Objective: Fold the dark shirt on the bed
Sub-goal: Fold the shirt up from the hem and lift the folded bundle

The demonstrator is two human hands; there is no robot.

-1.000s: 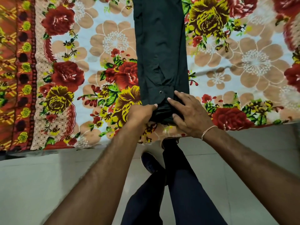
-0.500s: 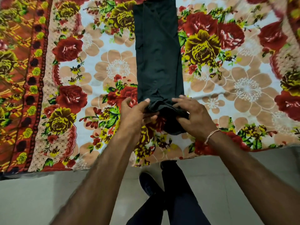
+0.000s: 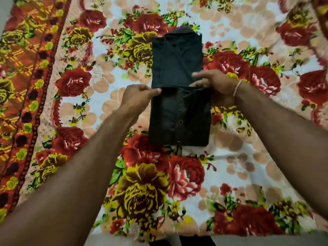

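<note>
The dark shirt [image 3: 177, 68] lies as a narrow strip on the flowered bed cover [image 3: 142, 183], collar at the far end. Its near part is folded up over itself, so a button placket with two snaps faces up on the lower half. My left hand [image 3: 140, 96] pinches the left end of the folded-over edge. My right hand [image 3: 213, 84] holds the right end of that edge, fingers partly spread over the cloth. Both hands sit at mid-length of the shirt.
The bed cover has large red and yellow roses, with an orange patterned border [image 3: 26, 86] along the left. The bed's near edge [image 3: 195, 235] runs along the bottom, with pale floor and dark trousers just below it.
Both hands have lifted the shirt's near end and carried it away from me over the strip, making a fold. The view has shifted forward over the bed.
</note>
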